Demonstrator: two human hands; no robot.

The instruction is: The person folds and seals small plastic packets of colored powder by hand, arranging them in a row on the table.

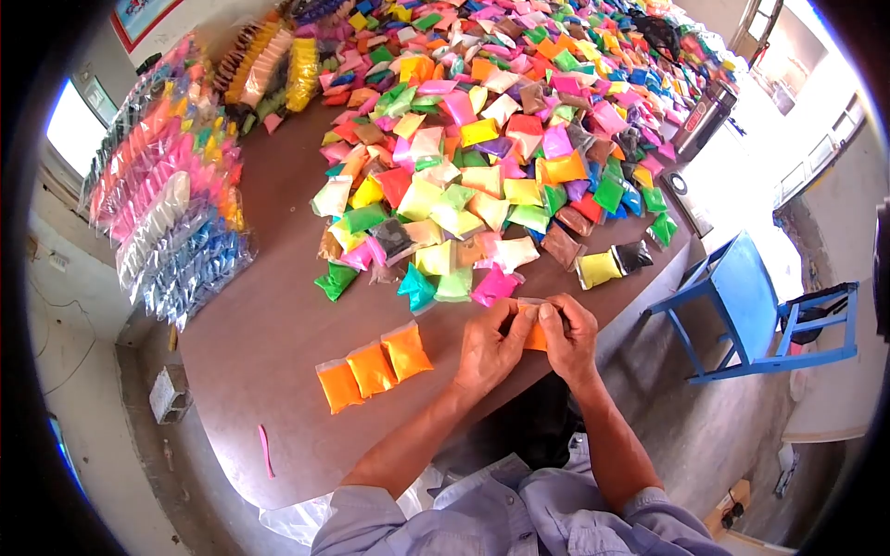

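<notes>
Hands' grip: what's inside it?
An orange packet, partly showing between the left hand and right hand. They cover its sides, so its full outline can't be seen.

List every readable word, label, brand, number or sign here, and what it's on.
Nothing legible.
Dark cylinder, upper right: reddish marking, too small and blurred to read.
Red-framed picture, top left: cut off by the view, no words readable.
Row of three orange packets: no print visible.
Orange packet in hand: mostly covered by the left hand and right hand, no print visible.
</notes>
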